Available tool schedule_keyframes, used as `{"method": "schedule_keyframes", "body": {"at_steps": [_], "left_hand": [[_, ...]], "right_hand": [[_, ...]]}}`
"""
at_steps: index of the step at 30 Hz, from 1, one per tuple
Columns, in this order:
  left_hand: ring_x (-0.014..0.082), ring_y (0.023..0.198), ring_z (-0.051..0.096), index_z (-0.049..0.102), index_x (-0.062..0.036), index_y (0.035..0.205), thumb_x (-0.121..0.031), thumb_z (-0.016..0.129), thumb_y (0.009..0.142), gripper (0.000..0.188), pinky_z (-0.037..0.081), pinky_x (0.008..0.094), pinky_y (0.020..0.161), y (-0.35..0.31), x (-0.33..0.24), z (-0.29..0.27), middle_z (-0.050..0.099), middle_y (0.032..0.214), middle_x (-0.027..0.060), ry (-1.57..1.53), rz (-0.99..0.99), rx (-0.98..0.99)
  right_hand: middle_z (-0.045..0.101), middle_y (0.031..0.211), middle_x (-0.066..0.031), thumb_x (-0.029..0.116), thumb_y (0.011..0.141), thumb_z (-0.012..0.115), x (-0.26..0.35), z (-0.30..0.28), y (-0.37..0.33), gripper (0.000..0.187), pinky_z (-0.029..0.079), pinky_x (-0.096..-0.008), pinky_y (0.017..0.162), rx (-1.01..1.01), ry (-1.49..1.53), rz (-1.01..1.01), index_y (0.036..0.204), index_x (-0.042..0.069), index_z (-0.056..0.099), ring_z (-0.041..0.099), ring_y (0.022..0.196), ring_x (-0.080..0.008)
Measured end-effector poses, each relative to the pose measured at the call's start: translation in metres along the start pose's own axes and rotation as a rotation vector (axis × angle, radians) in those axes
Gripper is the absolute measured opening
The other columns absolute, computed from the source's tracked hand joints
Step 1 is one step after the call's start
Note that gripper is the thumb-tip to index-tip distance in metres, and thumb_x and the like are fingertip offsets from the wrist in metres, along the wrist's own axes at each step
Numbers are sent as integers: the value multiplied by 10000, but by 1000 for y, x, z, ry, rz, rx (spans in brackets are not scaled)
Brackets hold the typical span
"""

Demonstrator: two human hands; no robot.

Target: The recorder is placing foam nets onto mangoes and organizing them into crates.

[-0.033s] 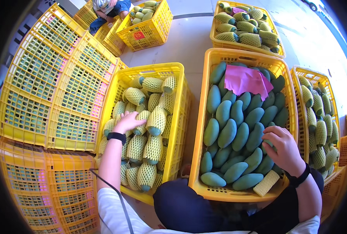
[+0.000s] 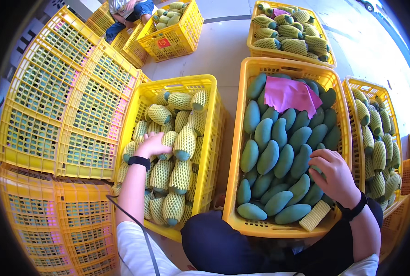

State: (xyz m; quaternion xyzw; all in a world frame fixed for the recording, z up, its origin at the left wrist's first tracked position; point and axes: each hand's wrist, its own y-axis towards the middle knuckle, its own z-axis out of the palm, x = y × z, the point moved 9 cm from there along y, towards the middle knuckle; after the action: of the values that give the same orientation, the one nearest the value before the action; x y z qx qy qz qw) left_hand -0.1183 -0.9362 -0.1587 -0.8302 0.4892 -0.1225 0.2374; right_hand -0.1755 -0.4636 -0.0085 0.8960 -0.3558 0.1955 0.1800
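While my left hand lies with loosely curled fingers on a net-sleeved mango, my right hand curls around a bare green mango, mostly hidden under my fingers. The sleeved mango is pale yellow-green in white foam mesh, its tip poking out. It lies in the left yellow crate, heaped with other sleeved mangoes. Just right of that crate, the middle crate holds rows of smooth, dark green mangoes, pink paper at its far end and a loose foam sleeve at its near corner. Left of the left crate stand stacked empty crates.
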Motion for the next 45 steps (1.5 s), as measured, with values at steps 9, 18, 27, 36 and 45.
{"method": "schedule_keyframes", "body": {"at_steps": [9,18,27,36,45], "left_hand": [[294,1126,480,342,-70,1317,-288,682,683,752,312,549,951,-12,-16,-7,555,1148,157,-111,65,-271],[194,985,553,382,2,1244,-84,679,701,626,451,309,843,-9,30,-21,551,1108,122,-1549,118,-253],[278,972,578,498,14,1186,-223,626,784,484,456,342,829,14,35,2,569,1129,200,-591,170,-287],[348,1038,529,402,-17,1263,-183,740,600,763,419,392,923,1,54,9,561,1041,231,137,-36,-253],[240,873,612,456,-50,1204,-259,634,772,512,514,399,732,-18,102,-12,593,1033,120,-1068,-121,-406]], "right_hand": [[556,813,-71,79,736,617,2,-9,-8,98,434,-360,729,53,30,-58,806,40,560,553,783,-253],[562,807,-79,88,737,617,1,-16,-10,96,435,-368,710,20,47,-67,800,40,561,556,772,-260],[563,800,-81,89,735,616,2,-15,-10,99,438,-370,713,37,58,-65,804,37,568,560,777,-262],[564,801,-86,96,734,618,-3,-6,-11,109,439,-373,717,86,43,-38,816,37,576,564,784,-264],[564,801,-91,96,741,608,-5,-3,-8,102,437,-373,718,93,43,-31,812,32,571,560,784,-265]]}}
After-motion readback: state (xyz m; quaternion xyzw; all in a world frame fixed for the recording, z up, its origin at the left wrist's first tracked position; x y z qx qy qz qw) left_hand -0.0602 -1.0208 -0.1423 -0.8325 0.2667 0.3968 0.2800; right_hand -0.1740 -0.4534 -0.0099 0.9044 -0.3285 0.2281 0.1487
